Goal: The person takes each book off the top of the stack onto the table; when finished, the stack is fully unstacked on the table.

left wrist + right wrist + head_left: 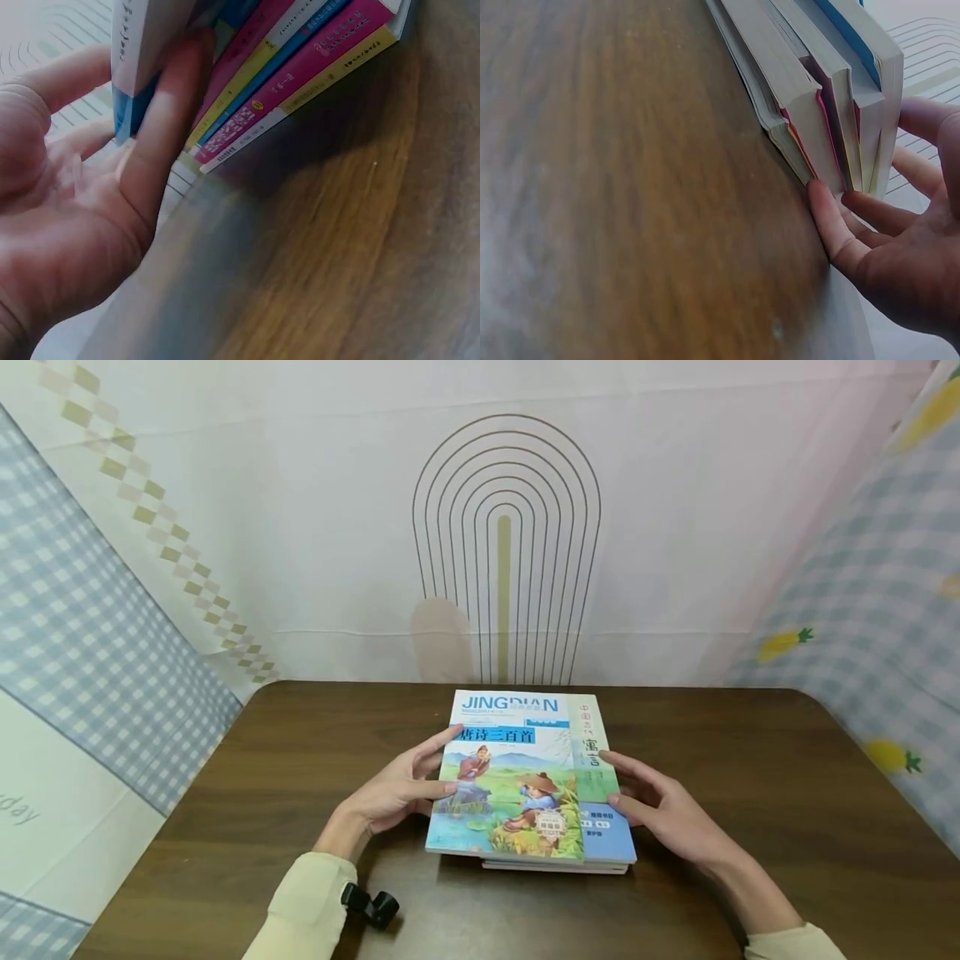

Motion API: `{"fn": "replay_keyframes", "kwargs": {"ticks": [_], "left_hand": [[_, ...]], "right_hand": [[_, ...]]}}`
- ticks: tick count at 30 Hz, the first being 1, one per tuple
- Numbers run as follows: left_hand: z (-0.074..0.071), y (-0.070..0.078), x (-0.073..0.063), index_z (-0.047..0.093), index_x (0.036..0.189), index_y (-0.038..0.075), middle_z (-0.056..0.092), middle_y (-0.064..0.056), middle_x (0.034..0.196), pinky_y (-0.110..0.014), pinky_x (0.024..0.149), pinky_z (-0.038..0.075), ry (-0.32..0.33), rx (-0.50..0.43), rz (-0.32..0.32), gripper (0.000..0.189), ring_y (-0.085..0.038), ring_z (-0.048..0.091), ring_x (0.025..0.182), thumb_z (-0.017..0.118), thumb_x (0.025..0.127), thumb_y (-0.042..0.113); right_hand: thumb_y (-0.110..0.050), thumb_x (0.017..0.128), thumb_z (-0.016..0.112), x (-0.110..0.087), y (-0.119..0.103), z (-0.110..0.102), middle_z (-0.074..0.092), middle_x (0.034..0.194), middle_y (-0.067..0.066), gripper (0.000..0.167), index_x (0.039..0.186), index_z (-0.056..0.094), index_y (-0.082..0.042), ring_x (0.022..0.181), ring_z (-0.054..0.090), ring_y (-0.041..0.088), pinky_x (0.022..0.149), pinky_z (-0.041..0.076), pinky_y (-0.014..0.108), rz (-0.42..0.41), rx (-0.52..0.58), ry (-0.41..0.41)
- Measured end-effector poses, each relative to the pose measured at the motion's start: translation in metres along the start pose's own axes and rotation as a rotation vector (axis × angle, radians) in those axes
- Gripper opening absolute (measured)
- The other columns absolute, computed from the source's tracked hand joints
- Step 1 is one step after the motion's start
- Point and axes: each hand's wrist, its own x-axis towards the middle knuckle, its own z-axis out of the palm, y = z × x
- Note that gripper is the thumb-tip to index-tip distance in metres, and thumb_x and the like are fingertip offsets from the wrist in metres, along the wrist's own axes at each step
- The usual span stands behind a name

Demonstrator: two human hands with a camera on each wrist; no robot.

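My left hand (393, 789) grips the left edge of the top book (495, 793), an illustrated paperback with a blue title band. In the left wrist view, fingers lie on both sides of its thick white spine (139, 52). My right hand (663, 806) touches the right side of the stack, fingers spread, beside a green and blue book (603, 831) that juts out from under the top one. The right wrist view shows its fingertips (821, 199) against the lower page edges (802, 97). Pink and yellow spines (300, 82) show below the top book.
The stack rests on a dark brown wooden table (262, 793). A white cloth (337, 527) with an arch pattern hangs behind it, and checked cloth (82, 568) hangs at the sides. A small black device (371, 906) is strapped to the left wrist.
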Motion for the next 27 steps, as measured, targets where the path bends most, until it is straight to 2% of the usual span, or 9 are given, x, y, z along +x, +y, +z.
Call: {"fn": "replay_keyframes", "kwargs": {"ticks": [3,6,11,13,15,20,22,24,27], "left_hand": [[0.001,-0.002,0.000,0.020,0.171,0.031,0.031,-0.016,0.172,-0.050,0.092,0.064,-0.017,-0.032,0.016,0.087,-0.023,0.070,0.120,0.066,0.102,0.002],[0.001,0.000,-0.001,0.019,0.171,0.029,0.030,-0.019,0.172,-0.052,0.091,0.064,-0.001,-0.032,0.035,0.090,-0.023,0.071,0.119,0.067,0.101,0.001],[-0.008,0.008,-0.009,0.016,0.172,0.026,0.026,-0.022,0.172,-0.050,0.090,0.065,0.059,-0.035,0.066,0.093,-0.022,0.072,0.116,0.066,0.099,-0.005],[-0.018,0.011,-0.016,0.014,0.172,0.025,0.023,-0.023,0.173,-0.047,0.090,0.065,0.084,-0.033,0.080,0.094,-0.021,0.072,0.115,0.064,0.099,-0.007],[-0.030,0.014,-0.025,0.013,0.172,0.023,0.019,-0.024,0.174,-0.043,0.089,0.066,0.109,-0.023,0.093,0.095,-0.021,0.073,0.113,0.063,0.098,-0.009],[-0.064,0.027,-0.052,0.011,0.172,0.023,0.014,-0.028,0.173,-0.044,0.090,0.065,0.147,0.024,0.114,0.096,-0.023,0.074,0.111,0.062,0.098,-0.010],[-0.078,0.035,-0.065,0.010,0.172,0.023,0.020,-0.026,0.172,-0.045,0.091,0.065,0.161,0.051,0.116,0.095,-0.023,0.074,0.112,0.061,0.099,-0.010],[-0.094,0.043,-0.078,0.009,0.172,0.023,0.032,-0.017,0.168,-0.044,0.092,0.065,0.168,0.070,0.116,0.094,-0.022,0.073,0.114,0.060,0.100,-0.009],[-0.117,0.049,-0.097,0.006,0.172,0.022,0.049,0.005,0.156,-0.041,0.093,0.065,0.182,0.078,0.097,0.093,-0.019,0.073,0.116,0.058,0.102,-0.008]], "right_hand": [[-0.029,0.107,0.065,0.000,0.001,-0.001,0.038,0.166,0.023,0.063,0.164,0.041,-0.017,0.132,0.056,0.038,0.084,0.062,0.029,0.016,-0.012,-0.012],[-0.030,0.107,0.065,-0.002,0.004,-0.004,0.037,0.167,0.022,0.063,0.164,0.040,-0.017,0.133,0.056,0.036,0.085,0.063,0.030,0.024,-0.006,-0.012],[-0.030,0.107,0.065,-0.007,0.008,-0.012,0.038,0.166,0.022,0.063,0.164,0.040,-0.018,0.123,0.061,0.006,0.083,0.063,0.031,0.026,-0.013,0.004],[-0.030,0.107,0.065,-0.009,0.010,-0.015,0.037,0.166,0.022,0.063,0.164,0.040,-0.017,0.117,0.061,-0.004,0.082,0.063,0.031,0.024,-0.016,0.006],[-0.029,0.107,0.064,-0.009,0.011,-0.016,0.036,0.167,0.023,0.063,0.164,0.040,-0.017,0.115,0.060,-0.008,0.082,0.063,0.032,0.018,-0.019,0.005],[-0.029,0.108,0.064,-0.011,0.012,-0.017,0.036,0.167,0.024,0.064,0.165,0.039,-0.016,0.115,0.060,-0.008,0.081,0.063,0.031,0.030,-0.013,0.008],[-0.029,0.107,0.064,-0.012,0.012,-0.017,0.035,0.168,0.024,0.064,0.165,0.039,-0.016,0.115,0.060,-0.008,0.082,0.063,0.031,0.038,-0.008,0.012],[-0.029,0.107,0.064,-0.013,0.012,-0.016,0.034,0.168,0.024,0.064,0.165,0.039,-0.016,0.115,0.059,-0.008,0.082,0.063,0.031,0.042,-0.005,0.015],[-0.029,0.107,0.064,-0.013,0.012,-0.017,0.034,0.168,0.024,0.064,0.165,0.039,-0.016,0.116,0.059,-0.009,0.084,0.063,0.030,0.038,-0.002,0.013]]}}
